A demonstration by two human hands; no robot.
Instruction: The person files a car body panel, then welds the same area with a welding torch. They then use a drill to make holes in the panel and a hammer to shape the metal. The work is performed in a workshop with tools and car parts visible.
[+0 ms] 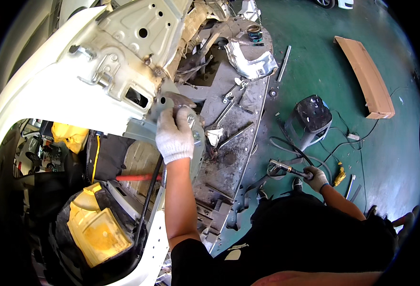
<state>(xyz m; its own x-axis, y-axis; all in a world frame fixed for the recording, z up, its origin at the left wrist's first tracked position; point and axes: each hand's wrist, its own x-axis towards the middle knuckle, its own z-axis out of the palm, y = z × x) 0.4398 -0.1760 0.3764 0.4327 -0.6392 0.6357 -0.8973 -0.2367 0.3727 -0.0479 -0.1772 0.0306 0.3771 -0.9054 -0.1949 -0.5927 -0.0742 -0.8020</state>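
My left hand (174,136), in a white knit glove, reaches up to the front of a pale car body (52,100). Its fingers are bent around the edge of a grey metal panel (140,129), beside a brownish metal piece (181,100). Whether it grips that piece too, I cannot tell. Down at my right side, my right hand (317,179), also gloved, is closed around the rear of a metal air tool (286,168). The tool's head points left, away from the car body, and touches no panel.
A grey metal bench (202,176) carries loose metal parts, a silver curved panel (252,62) and a can (254,33). On the green floor stand a black-topped stool (313,113), trailing hoses (291,145) and a long cardboard box (366,78). Yellow foam (98,231) lies inside the car.
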